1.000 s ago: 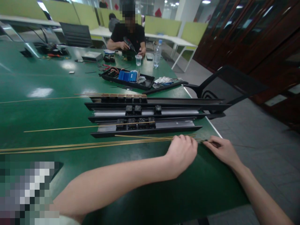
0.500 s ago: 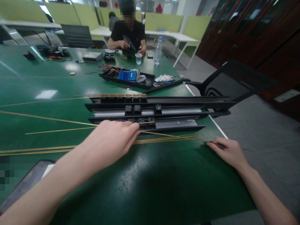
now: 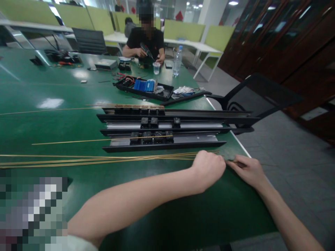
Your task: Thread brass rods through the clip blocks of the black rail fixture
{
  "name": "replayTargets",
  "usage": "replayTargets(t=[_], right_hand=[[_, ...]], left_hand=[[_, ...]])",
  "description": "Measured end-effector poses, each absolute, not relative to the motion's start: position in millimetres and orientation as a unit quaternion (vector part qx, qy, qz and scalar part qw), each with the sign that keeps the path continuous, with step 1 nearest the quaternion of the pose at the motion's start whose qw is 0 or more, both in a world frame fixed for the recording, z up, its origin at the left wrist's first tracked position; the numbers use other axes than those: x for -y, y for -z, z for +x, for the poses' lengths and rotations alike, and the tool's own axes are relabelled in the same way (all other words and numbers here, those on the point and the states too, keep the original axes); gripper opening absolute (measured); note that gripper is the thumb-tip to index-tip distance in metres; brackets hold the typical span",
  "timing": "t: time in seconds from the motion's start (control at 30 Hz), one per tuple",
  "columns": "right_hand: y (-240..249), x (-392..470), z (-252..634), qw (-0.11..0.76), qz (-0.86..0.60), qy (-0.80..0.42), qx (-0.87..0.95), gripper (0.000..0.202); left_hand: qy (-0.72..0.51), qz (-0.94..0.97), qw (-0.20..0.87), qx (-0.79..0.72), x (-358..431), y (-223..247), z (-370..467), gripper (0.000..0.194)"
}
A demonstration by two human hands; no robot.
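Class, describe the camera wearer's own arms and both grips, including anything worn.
Left grip and right grip are ungloved, with bare wrists. The left arm shows a pale sleeve at the picture's bottom edge; the right arm is bare as far as seen.

The rods (image 3: 146,158) look metallic, the tabletop (image 3: 65,127) smoothly glossy.

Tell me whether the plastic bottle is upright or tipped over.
Upright: the bottle stands on the green table, with its blue cap on top.
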State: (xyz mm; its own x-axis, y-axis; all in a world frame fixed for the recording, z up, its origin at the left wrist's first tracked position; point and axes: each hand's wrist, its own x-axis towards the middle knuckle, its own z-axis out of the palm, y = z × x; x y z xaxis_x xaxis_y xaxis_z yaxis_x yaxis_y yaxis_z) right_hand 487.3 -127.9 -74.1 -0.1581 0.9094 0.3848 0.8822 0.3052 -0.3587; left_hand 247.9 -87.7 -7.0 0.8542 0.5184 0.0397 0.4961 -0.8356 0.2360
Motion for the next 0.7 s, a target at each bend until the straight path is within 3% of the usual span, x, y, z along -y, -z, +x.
replayTargets(t=[0.13, 0.3, 0.47, 0.7], right_hand=[[74, 127, 491, 0.251, -0.604, -0.023, 0.756, 0.052], [78, 125, 499, 0.224, -0.616, -0.034, 0.755, 0.052], [81, 124, 495, 0.196, -0.598, -0.051, 0.776, 0.055], [66, 112, 485, 0.207, -0.576, -0.025, 0.79, 0.051]], left_hand=[[-0.04, 0.953, 0.084, -0.288, 76, 2, 227, 0.022], [0.012, 0.945, 0.031, -0.326, 69, -25, 134, 0.019], [0.073, 0.915, 0.06, -0.392, 72, -33, 50, 0.037], [0.051, 0.907, 0.066, -0.414, 70, -11, 41, 0.037]])
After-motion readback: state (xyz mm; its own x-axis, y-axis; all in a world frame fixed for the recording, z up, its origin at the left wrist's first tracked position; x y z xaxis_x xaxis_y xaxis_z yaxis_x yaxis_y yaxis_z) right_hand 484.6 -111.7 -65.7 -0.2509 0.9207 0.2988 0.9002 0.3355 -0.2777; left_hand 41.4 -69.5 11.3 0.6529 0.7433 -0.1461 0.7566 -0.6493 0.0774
